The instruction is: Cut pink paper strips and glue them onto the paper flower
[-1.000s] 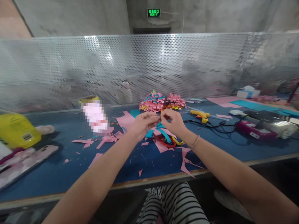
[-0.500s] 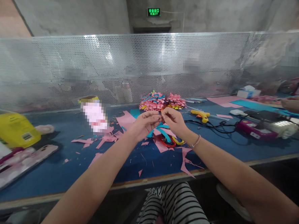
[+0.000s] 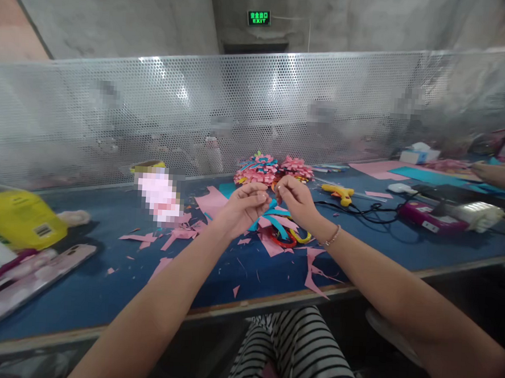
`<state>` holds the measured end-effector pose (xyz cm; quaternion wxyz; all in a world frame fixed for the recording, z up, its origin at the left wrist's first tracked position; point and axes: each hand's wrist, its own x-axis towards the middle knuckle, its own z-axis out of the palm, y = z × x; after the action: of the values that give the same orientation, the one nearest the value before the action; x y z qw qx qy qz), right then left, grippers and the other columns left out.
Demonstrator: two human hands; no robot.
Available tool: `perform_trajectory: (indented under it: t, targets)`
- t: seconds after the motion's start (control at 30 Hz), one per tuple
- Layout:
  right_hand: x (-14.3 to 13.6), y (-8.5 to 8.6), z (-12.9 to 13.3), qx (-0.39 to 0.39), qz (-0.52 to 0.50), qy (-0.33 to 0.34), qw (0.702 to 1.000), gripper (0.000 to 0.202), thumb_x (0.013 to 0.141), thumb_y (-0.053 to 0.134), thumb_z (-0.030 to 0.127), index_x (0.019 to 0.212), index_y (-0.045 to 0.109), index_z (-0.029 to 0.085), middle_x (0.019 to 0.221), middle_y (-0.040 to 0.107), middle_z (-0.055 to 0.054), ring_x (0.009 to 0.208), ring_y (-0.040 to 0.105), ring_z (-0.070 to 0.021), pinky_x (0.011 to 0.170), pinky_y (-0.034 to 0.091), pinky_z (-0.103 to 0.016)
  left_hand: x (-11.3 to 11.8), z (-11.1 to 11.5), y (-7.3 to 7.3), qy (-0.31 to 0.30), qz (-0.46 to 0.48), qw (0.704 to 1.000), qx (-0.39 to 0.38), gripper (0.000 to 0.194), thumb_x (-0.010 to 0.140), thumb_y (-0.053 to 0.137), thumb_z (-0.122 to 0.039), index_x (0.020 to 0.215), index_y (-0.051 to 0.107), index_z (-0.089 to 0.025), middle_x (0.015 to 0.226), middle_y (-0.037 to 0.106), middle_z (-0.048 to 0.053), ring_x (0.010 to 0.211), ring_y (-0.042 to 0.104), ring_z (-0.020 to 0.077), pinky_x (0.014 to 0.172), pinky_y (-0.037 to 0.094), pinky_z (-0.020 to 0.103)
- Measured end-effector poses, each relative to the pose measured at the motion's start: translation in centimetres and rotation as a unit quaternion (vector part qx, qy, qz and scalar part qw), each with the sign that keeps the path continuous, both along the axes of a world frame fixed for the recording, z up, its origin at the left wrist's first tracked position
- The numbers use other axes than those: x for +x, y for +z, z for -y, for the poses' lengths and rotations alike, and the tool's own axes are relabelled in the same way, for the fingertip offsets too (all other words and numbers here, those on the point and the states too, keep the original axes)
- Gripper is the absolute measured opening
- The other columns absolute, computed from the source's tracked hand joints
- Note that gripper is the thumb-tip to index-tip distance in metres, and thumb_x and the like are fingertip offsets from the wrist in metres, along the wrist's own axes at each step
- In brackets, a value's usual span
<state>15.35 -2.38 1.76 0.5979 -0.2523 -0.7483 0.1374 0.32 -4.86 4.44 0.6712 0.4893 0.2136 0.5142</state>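
My left hand [image 3: 248,207] and my right hand [image 3: 293,202] are raised over the middle of the table, fingertips close together. Thumb and fingers of each are pinched; whatever sits between them is too small to make out. Just below and behind lie blue and pink paper strips [image 3: 278,220]. Red scissor handles [image 3: 284,242] and a yellow handle loop [image 3: 303,236] stick out from under the strips. Beyond my hands stand two paper flowers, one pink and blue [image 3: 257,167], the other mostly pink [image 3: 296,169].
Pink paper scraps [image 3: 181,234] litter the blue table [image 3: 113,294]. A yellow glue gun [image 3: 341,194] with its black cord lies right, near a purple device [image 3: 432,218]. At left are a phone [image 3: 45,279] and yellow-labelled bottle [image 3: 20,217]. Another person's hand [image 3: 499,174] is far right.
My right hand's fingertips have drawn slightly apart from my left hand's. The left hand has stayed nearly in place. The other person's hand at far right has shifted slightly.
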Motion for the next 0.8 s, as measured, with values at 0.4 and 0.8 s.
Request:
perform_trajectory:
  t: [0.4, 0.8]
  targets:
    - [0.2, 0.0, -0.4, 0.006, 0.012, -0.03, 0.999, 0.014, 0.078, 0.039, 0.017, 0.064, 0.038, 0.02, 0.06, 0.044, 0.002, 0.053, 0.042, -0.0096, 0.051, 0.035, -0.024, 0.1, 0.3, 0.2, -0.006, 0.013, 0.999, 0.029, 0.022, 0.055, 0.063, -0.002, 0.07, 0.06, -0.016, 0.06, 0.055, -0.005, 0.062, 0.056, 0.005, 0.062, 0.046, 0.016]
    - [0.8, 0.3, -1.3, 0.046, 0.101, -0.139, 0.984, 0.008, 0.072, 0.045, 0.011, 0.073, 0.044, 0.02, 0.069, 0.051, -0.001, 0.063, 0.046, -0.0125, 0.058, 0.038, -0.025, 0.3, 0.7, 0.5, 0.0, 0.009, 0.999, 0.033, 0.02, 0.054, 0.065, -0.005, 0.069, 0.06, -0.017, 0.06, 0.055, -0.004, 0.06, 0.055, 0.0057, 0.06, 0.046, 0.017]
